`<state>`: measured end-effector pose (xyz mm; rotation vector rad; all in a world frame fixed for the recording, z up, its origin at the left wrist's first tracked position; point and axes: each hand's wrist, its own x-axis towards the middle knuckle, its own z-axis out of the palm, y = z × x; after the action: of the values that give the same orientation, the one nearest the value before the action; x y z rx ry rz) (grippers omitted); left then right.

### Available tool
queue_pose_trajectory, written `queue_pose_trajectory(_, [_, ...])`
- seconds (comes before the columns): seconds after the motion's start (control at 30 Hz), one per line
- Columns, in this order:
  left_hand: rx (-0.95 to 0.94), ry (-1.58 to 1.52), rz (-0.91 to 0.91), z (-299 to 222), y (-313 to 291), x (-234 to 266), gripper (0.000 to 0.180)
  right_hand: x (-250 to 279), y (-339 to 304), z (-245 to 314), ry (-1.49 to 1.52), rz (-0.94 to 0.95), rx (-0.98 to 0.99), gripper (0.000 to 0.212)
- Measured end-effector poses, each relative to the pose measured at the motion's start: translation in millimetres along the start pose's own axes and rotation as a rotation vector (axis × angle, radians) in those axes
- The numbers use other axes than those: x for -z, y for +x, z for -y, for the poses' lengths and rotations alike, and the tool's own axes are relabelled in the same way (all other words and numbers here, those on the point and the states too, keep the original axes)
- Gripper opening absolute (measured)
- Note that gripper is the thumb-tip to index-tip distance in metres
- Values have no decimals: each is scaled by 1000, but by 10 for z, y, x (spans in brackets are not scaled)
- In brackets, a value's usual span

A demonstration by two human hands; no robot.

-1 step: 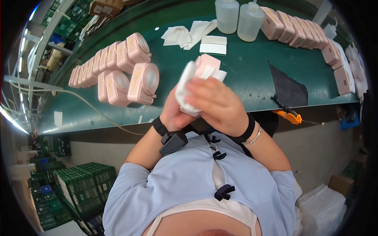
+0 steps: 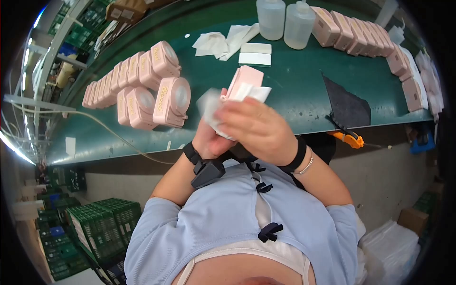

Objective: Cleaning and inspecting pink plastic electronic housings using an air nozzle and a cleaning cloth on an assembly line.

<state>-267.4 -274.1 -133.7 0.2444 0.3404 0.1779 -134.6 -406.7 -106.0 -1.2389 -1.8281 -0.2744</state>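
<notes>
In front of my chest my left hand [image 2: 210, 140] is closed around the lower part of a pink box-shaped device [image 2: 248, 78], whose far end sticks out beyond my fingers. My right hand [image 2: 261, 127] lies over it, fingers together and partly blurred, pressing a white wipe [image 2: 210, 107] against it. A white corner [image 2: 256, 91], apparently of the same wipe, shows past the right fingers. Most of the device is hidden under the hand and wipe. Nearest on the left stands a similar pink device [image 2: 164, 102] with a round pale window.
More pink devices [image 2: 128, 69] stand in rows at the left; others [image 2: 351, 33] line the far right. Crumpled wipes [image 2: 211, 43], a white pad [image 2: 255, 58] and two translucent bottles [image 2: 271, 21] are at the back. A black cloth [image 2: 346, 102] and an orange-handled tool [image 2: 349, 139] are by the table's right front edge.
My right fingers and the wipe have shifted slightly; the wipe's blurred part now reaches farther left, and more of the pink device shows. My left hand keeps its hold.
</notes>
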Motion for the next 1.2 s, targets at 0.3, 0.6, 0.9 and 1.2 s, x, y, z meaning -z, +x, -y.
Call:
queue_pose_trajectory(0.3, [376, -562, 151, -62, 153, 234, 52, 42, -224, 121, 98, 123, 113, 22])
queue_pose_trajectory(0.6, [643, -642, 342, 94, 121, 267, 59, -127, -453, -464, 667, -519, -858, 32])
queue_pose_trajectory(0.9, [625, -325, 258, -92, -16, 243, 74, -72, -191, -317, 1367, -231, -1105, 41])
queue_pose_trajectory(1.2, [112, 56, 49, -306, -182, 332, 75, -22, -144, -367, 1159, -108, -1151, 41])
